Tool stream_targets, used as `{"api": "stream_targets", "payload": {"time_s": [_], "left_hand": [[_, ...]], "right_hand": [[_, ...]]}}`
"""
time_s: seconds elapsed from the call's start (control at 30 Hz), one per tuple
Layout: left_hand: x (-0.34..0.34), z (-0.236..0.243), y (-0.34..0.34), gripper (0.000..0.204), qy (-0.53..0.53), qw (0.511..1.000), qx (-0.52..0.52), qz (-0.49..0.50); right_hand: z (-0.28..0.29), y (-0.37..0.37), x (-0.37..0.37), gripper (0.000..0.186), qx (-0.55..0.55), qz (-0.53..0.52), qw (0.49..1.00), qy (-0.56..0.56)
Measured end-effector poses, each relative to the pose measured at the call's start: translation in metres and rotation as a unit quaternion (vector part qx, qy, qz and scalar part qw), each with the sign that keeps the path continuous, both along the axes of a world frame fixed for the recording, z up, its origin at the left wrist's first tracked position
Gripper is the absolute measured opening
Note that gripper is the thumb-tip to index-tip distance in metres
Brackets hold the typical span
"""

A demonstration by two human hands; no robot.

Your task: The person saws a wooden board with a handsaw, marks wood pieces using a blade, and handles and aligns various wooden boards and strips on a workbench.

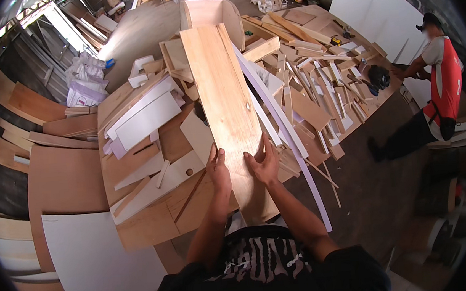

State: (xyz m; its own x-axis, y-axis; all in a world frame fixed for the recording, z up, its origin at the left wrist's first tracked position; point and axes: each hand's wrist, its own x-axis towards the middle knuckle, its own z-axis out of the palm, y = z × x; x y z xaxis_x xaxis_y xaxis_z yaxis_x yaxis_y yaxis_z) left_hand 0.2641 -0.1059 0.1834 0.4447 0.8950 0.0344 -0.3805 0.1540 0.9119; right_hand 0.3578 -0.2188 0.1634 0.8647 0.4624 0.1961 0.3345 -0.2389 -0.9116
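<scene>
Grasped a long, flat, pale yellow wooden plank (222, 91) between both hands, with the left hand (220, 171) against its left edge and the right hand (265, 162) against its right edge, thumbs toward its upper face. Had the plank at the centre of the frame, stretching from the lower centre to near the top, across the view of a broad brown wooden counter (146, 225) heaped with narrow brown and white offcuts (310, 108). Could not tell of any contact between its far end and the curved, pinkish wooden box (213, 11) behind it. Had a long, thin, curved white strip (278, 107) just right of the plank, slanting toward the lower right, and a rectangular white panel (148, 121) to its left. Saw a large, smooth white sheet (104, 262) at the lower left of the frame. Saw also a red-and-grey-clad co-worker (446, 77) at the right, with one hand near a crumpled black bundle (378, 77).
</scene>
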Motion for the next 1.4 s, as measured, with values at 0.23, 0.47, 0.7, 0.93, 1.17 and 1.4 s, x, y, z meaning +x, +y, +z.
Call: {"api": "stream_targets", "payload": {"time_s": [0.23, 0.47, 0.7, 0.93, 1.17, 1.4], "left_hand": [[0.020, -0.007, 0.052, 0.051, 0.041, 0.997, -0.003, -0.058], [0.070, 0.030, 0.077, 0.044, -0.043, 0.977, -0.148, -0.148], [0.110, 0.019, 0.068, 0.047, -0.039, 0.943, -0.279, -0.178], [0.131, -0.002, 0.053, 0.050, -0.047, 0.956, -0.237, -0.168], [0.142, -0.021, 0.052, 0.049, 0.093, 0.978, -0.098, -0.160], [0.140, -0.039, 0.066, 0.052, 0.345, 0.920, 0.052, -0.178]], "right_hand": [[0.012, 0.029, 0.002, 0.097, -0.070, -0.057, 0.996, -0.001], [0.060, 0.040, 0.049, 0.088, -0.100, -0.084, 0.983, -0.130], [0.075, 0.027, 0.092, 0.068, -0.147, -0.047, 0.984, -0.086], [0.071, 0.024, 0.130, 0.061, -0.162, -0.036, 0.985, -0.049], [0.048, 0.014, 0.182, 0.057, -0.162, 0.002, 0.980, -0.117], [0.015, 0.011, 0.175, 0.064, -0.210, -0.022, 0.962, -0.173]]}}
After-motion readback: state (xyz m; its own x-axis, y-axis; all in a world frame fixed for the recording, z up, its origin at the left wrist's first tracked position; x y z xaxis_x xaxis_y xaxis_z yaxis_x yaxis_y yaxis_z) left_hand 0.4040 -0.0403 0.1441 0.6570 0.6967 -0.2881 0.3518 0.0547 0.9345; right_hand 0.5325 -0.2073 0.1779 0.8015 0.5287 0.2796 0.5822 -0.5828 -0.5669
